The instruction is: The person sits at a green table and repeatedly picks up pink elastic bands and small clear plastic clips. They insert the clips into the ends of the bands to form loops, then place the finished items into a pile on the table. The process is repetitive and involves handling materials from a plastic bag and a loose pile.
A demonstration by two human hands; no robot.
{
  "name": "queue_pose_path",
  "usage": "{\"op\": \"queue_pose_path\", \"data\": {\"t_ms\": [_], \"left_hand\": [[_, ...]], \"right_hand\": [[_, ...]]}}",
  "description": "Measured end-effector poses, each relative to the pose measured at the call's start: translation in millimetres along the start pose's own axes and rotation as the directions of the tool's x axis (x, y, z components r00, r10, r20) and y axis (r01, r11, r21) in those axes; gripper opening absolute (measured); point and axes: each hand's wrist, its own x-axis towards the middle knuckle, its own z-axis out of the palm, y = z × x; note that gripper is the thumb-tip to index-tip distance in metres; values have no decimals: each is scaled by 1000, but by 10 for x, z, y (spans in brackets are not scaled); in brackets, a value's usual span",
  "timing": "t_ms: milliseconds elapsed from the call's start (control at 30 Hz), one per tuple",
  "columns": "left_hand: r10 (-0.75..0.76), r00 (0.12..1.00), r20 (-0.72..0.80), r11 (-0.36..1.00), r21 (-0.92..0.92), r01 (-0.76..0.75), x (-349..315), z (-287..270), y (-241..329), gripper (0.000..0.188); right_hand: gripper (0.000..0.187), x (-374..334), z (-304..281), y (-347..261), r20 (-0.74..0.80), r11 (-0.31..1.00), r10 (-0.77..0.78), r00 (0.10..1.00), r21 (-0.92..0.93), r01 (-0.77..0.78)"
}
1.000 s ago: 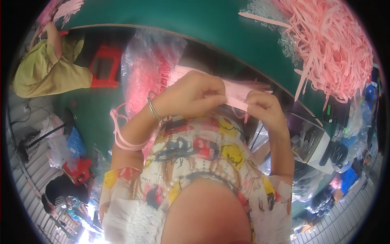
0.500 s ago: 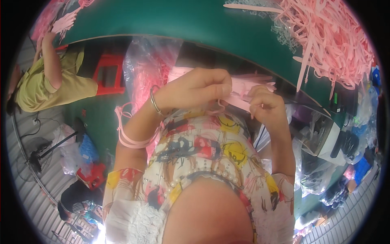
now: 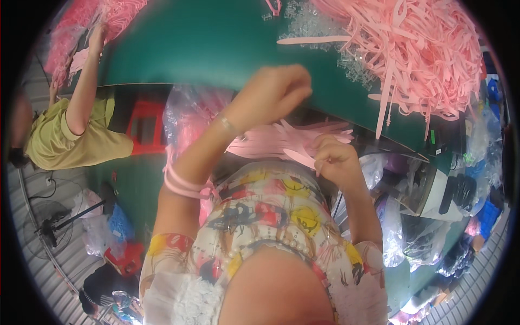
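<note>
Pinching one pink strap (image 3: 299,157) in my right hand (image 3: 338,159), beside a bunch of pink strips (image 3: 257,142) before me, I hold my left hand (image 3: 276,95), curled and blurred, by the green table (image 3: 179,51) edge; I cannot tell whether it grips anything.

Wearer's hands (image 3: 279,95), two; pink straps (image 3: 417,54), too many to count; green surface (image 3: 173,51), one; red stools (image 3: 151,147), two; fan (image 3: 49,230), one.
</note>
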Motion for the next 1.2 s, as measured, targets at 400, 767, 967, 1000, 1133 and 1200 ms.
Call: {"op": "queue_pose_path", "data": {"t_ms": [400, 767, 967, 1000, 1133, 1200], "left_hand": [[158, 940, -304, 860, 510, 21, 480, 178, -342, 19], [220, 967, -131, 852, 509, -125, 651, -20, -526, 31], [173, 984, -38, 918, 367, -148, 299, -177, -417, 34], [158, 987, -36, 925, 354, -135, 250, -212, -408, 34], [174, 985, -25, 937, 313, -157, 57, -367, -422, 34], [192, 979, -66, 947, 273, -167, 6, -420, -431, 33]], "right_hand": [[3, 89, 79, 42, 27, 994, -107, 994, -8, 107], [3, 100, 92, 32, 90, 993, -98, 991, -58, 103], [3, 107, 158, 89, 94, 993, -113, 989, -18, 115], [3, 121, 161, 93, 103, 988, -148, 984, -18, 151], [3, 143, 171, 40, 118, 985, -160, 980, -48, 167], [4, 157, 182, 45, 119, 985, -164, 979, -40, 170]]}}
